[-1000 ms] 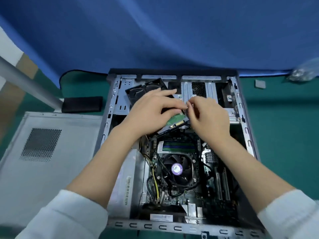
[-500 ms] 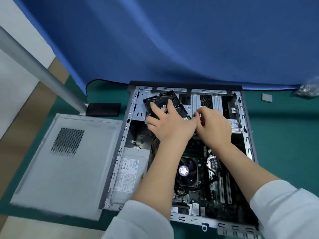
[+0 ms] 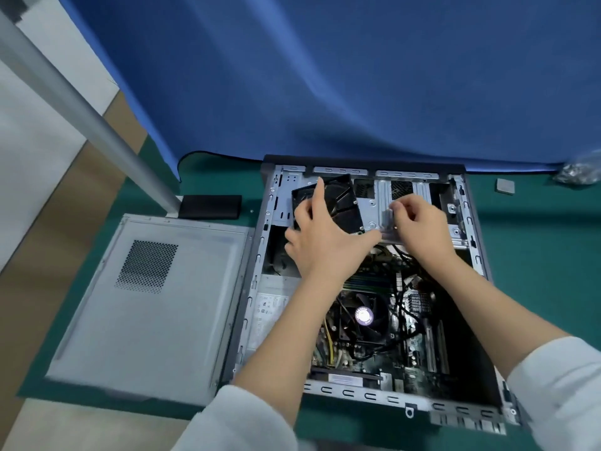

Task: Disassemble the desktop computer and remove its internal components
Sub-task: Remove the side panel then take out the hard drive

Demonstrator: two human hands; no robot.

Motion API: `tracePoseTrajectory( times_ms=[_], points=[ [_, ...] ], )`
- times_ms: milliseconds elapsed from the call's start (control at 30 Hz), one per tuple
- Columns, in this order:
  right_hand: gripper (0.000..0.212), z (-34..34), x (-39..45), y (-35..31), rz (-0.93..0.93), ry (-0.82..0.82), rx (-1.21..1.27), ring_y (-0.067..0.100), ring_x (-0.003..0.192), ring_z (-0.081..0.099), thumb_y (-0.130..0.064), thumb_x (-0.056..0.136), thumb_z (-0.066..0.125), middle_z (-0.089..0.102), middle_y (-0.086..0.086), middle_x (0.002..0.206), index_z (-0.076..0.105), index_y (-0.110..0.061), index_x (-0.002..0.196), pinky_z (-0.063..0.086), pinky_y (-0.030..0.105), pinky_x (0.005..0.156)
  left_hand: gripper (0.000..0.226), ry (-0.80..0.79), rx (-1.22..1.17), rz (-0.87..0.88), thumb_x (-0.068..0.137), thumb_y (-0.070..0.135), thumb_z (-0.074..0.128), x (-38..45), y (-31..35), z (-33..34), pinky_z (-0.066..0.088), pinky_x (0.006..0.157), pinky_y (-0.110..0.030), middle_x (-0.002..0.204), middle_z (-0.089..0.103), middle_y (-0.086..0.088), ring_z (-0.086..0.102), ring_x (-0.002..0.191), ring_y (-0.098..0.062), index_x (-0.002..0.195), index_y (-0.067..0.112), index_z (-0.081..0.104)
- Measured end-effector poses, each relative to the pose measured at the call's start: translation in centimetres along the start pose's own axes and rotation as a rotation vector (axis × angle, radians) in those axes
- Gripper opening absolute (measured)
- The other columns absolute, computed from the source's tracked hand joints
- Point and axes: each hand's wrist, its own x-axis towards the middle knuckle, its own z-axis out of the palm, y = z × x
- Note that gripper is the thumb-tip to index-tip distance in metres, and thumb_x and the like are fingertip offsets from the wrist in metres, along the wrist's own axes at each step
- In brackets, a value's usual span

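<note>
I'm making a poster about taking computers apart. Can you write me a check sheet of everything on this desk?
Surface: green mat, on a tan tabletop.
Job's things: open computer case lying flat; hard drive tilted at its far end; CPU fan in place.
Clutter: removed side panel, black block, small grey square, clear bag.
Hands: left hand on the hard drive; right hand pinching at the metal bracket.
Cables: black and yellow wires over the motherboard.
Surroundings: blue cloth, grey pole.
</note>
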Motion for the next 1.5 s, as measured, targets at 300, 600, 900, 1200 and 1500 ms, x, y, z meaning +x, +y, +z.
tracePoseTrajectory(
  times_ms=[300, 600, 900, 1200, 1500],
  points=[
    [0.022, 6.4, 1.0, -7.9, -0.308, -0.141, -0.061, 0.024, 0.114, 0.046, -0.012, 0.093, 0.051, 0.056, 0.011, 0.117, 0.059, -0.005, 0.112, 0.027, 0.021, 0.095, 0.089, -0.089, -0.595, 0.154, 0.056, 0.022, 0.070, 0.4, -6.4, -12.1, 0.044, 0.090, -0.011, 0.130, 0.046, 0.013, 0.048, 0.111, 0.013, 0.136, 0.043, 0.040],
    [0.044, 11.8, 0.4, -9.5, -0.395, -0.205, -0.291, 0.025, 0.144, 0.015, -0.026, 0.099, 0.040, 0.035, 0.011, 0.149, 0.044, -0.004, 0.136, 0.014, 0.038, 0.118, 0.090, -0.101, -0.050, 0.075, 0.053, 0.035, 0.067, 5.3, -19.6, -14.5, 0.039, 0.097, -0.024, 0.123, 0.043, 0.013, 0.047, 0.113, -0.004, 0.136, 0.049, 0.035],
    [0.042, 12.2, 0.5, -9.1, -0.393, -0.163, -0.273, 0.022, 0.144, 0.014, -0.025, 0.098, 0.041, 0.038, 0.007, 0.147, 0.047, -0.006, 0.135, 0.014, 0.035, 0.118, 0.091, -0.152, 0.464, 0.217, 0.049, 0.053, 0.060, 9.7, -27.4, -10.1, 0.033, 0.106, -0.041, 0.139, 0.026, 0.022, 0.031, 0.123, -0.022, 0.136, 0.049, 0.032],
    [0.040, 12.3, 0.5, -9.1, -0.396, -0.145, -0.256, 0.021, 0.144, 0.016, -0.022, 0.096, 0.044, 0.040, 0.006, 0.146, 0.049, -0.006, 0.133, 0.017, 0.033, 0.116, 0.067, 0.063, 0.527, 0.131, 0.062, 0.051, 0.061, 8.3, -28.0, -8.2, 0.036, 0.100, -0.045, 0.137, 0.036, 0.006, 0.032, 0.120, -0.026, 0.128, 0.047, 0.048],
    [0.040, 12.2, 0.3, -9.3, -0.398, -0.143, -0.268, 0.023, 0.144, 0.017, -0.020, 0.096, 0.044, 0.041, 0.008, 0.145, 0.049, -0.004, 0.132, 0.018, 0.031, 0.115, 0.057, 0.127, 0.523, 0.029, 0.068, 0.040, 0.070, 11.6, -31.2, -13.2, 0.031, 0.105, -0.051, 0.141, 0.037, -0.001, 0.032, 0.124, -0.035, 0.124, 0.037, 0.059]
  ],
)
